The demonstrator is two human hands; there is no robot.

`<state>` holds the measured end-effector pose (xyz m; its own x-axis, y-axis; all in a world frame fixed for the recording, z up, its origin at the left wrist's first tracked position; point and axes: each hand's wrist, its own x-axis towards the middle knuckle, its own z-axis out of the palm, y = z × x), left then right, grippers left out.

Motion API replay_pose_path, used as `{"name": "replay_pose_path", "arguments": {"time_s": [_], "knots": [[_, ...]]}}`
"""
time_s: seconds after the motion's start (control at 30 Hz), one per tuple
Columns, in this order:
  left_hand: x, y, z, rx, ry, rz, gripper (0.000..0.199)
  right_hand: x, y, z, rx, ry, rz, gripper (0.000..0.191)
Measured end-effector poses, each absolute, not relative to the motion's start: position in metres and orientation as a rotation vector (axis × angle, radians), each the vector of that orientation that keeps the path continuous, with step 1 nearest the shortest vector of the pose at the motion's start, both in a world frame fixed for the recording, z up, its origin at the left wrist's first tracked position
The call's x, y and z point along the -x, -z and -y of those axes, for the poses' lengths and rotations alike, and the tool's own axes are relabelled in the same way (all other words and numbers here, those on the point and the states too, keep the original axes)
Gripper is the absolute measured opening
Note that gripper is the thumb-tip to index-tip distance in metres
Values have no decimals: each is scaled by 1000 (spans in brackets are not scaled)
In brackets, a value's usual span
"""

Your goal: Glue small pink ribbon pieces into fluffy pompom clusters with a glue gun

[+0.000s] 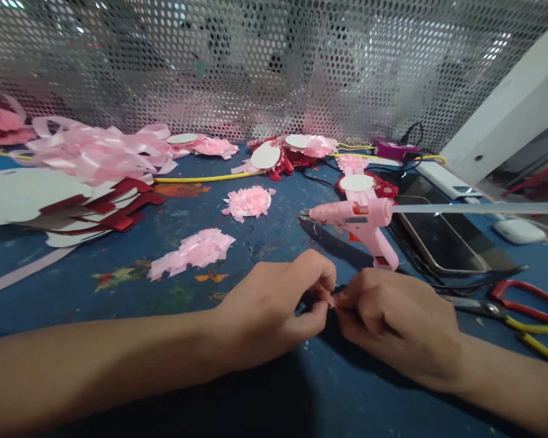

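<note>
My left hand and my right hand meet low over the blue table, fingertips pinched together. Between them shows a tiny bit of pink ribbon, mostly hidden by the fingers. Just beyond my hands a pink glue gun stands with its nozzle to the left and a long glue stick out of its back. A pile of short pink ribbon pieces lies beyond my left forearm. Farther back is a round cluster of pink ribbon pieces.
Scissors and red-handled pliers lie right of my right hand. A phone and white earbud case are behind. Red-and-white cutouts and loose pink ribbon occupy the left. A perforated metal sheet closes the back.
</note>
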<state>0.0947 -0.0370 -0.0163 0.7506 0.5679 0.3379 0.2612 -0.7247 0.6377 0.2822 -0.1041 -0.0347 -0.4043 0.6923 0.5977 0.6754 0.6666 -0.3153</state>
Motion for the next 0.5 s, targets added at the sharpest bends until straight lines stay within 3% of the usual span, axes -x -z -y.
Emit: {"name": "replay_pose_path", "arguments": {"time_s": [0.13, 0.3, 0.5], "knots": [[-94, 17, 44, -2556, -715, -643, 16, -284, 38, 110, 1034, 114, 2298, 21], [-93, 16, 43, -2752, -623, -478, 13, -277, 17, 110, 913, 269, 2454, 36], [-91, 17, 41, -2754, -741, -193, 33, -270, 4, 112, 861, 368, 2473, 48]]}}
